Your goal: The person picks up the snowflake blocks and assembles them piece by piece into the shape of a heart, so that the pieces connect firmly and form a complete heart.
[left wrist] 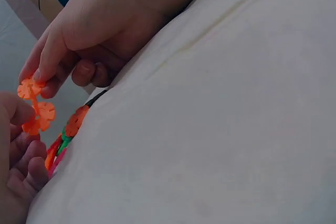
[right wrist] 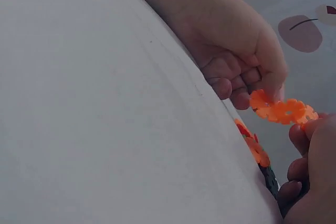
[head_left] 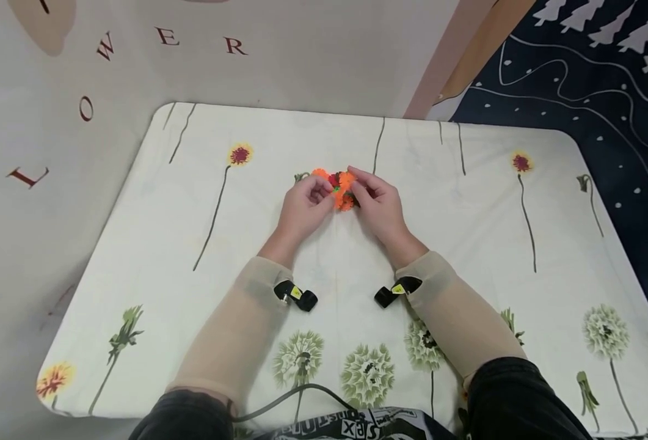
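My left hand (head_left: 305, 205) and right hand (head_left: 380, 205) meet over the back middle of the table, each pinching one side of a short string of orange snowflake discs (right wrist: 287, 111). These are notched, flower-shaped plastic pieces, slotted together edge to edge. In the left wrist view the right hand's thumb and forefinger grip the upper disc, and the left fingertips hold the lower one. Below the hands lies a small pile of loose snowflake discs (left wrist: 77, 121) in orange, red, green, pink and black, partly hidden by the hands in the head view.
A white cloth with printed flowers (head_left: 239, 155) and dandelions covers the table (head_left: 439, 201). The pale lettered wall (head_left: 313, 67) stands right behind its back edge. A dark blue printed cloth (head_left: 576, 91) is at the right. A grey cable (head_left: 302, 388) curves near the person's lap.
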`<state>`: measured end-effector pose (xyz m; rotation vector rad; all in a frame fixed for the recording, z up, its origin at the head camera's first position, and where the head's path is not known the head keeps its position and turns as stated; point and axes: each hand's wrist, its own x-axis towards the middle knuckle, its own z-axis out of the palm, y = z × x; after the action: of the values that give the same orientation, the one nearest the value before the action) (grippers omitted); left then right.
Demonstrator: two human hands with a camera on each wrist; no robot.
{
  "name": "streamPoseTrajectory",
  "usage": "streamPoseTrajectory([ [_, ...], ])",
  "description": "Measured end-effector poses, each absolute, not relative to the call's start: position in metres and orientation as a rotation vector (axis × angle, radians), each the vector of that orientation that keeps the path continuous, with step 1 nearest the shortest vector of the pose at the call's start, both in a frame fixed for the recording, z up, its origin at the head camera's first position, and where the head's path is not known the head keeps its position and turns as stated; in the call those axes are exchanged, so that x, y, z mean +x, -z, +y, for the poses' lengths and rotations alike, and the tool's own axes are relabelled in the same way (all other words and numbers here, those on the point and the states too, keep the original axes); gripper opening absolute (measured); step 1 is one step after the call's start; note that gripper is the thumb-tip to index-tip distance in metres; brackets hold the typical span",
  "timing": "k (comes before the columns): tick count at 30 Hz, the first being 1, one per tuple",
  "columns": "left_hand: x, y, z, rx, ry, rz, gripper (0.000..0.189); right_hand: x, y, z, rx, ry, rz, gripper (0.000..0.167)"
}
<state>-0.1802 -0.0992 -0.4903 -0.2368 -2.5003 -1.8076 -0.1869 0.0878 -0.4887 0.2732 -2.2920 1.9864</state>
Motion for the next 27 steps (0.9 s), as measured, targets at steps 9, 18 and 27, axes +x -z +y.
streamPoseTrajectory([
  [9,-0.1794,0.4890,-0.0996,-0.216,1.901,-2.493,0.030,-0.1853,0.4902,0.0854,0.454,-1.909,-2.354,0.034],
  [18,-0.1800,0.4922,-0.0997,-0.213,1.812,-2.566,0.016,-0.1851,0.4915,0.0871,0.465,-1.767,-2.368,0.028],
  [27,-0.1816,0.4913,-0.0989,-0.113,1.808,-2.534,0.016,-0.1903,0.4896,0.0915,0.415,-1.246,-2.686,0.030],
])
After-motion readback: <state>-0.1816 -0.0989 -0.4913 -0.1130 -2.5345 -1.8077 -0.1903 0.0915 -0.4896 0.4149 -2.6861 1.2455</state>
